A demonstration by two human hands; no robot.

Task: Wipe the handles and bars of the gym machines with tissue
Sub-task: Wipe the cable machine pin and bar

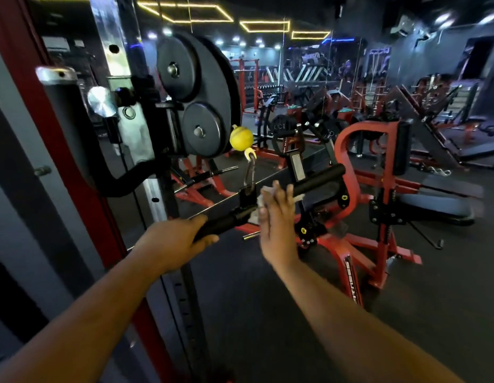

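Wiping in progress: left hand (175, 240) grips the cable bar (267, 201) near its end; right hand (276, 217), fingers loosely curled, presses the tissue (256, 215) mid-bar. Far grip and surrounding machines (361, 194) apparently remain.

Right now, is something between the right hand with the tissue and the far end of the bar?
Nothing visible. The right hand presses the tissue mid-bar; the bar beyond it is bare.

Commercial gym interior. Indicators: cable pulley assembly (196, 98) on a perforated upright (154, 194), red-framed weight machines (359, 194), padded bench (444, 205), black rubber floor (267, 313), geometric ceiling strip lights (185, 12).
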